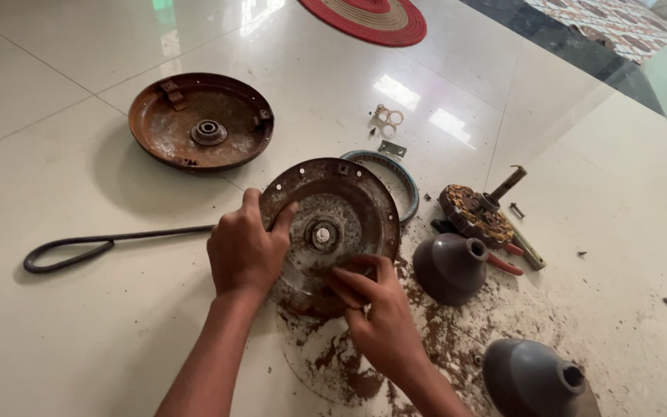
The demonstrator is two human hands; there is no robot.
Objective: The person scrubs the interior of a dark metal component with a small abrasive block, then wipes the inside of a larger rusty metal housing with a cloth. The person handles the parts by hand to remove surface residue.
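Rusty disc (341, 224) sits tilted up on the floor (79, 324), mid-frame, plenty of bare tile to the left. Left hand (247, 249) grips its left rim, thumb over the edge. Right hand (380, 313) pinches the lower rim. Grey cone (448, 266) just right, rust crumbs (441, 340) below, second cover (201, 121) well behind.

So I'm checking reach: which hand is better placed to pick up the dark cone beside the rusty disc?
Right hand, probably: it rests on the rusty disc's lower edge, near the cone. The left hand grips the far rim.
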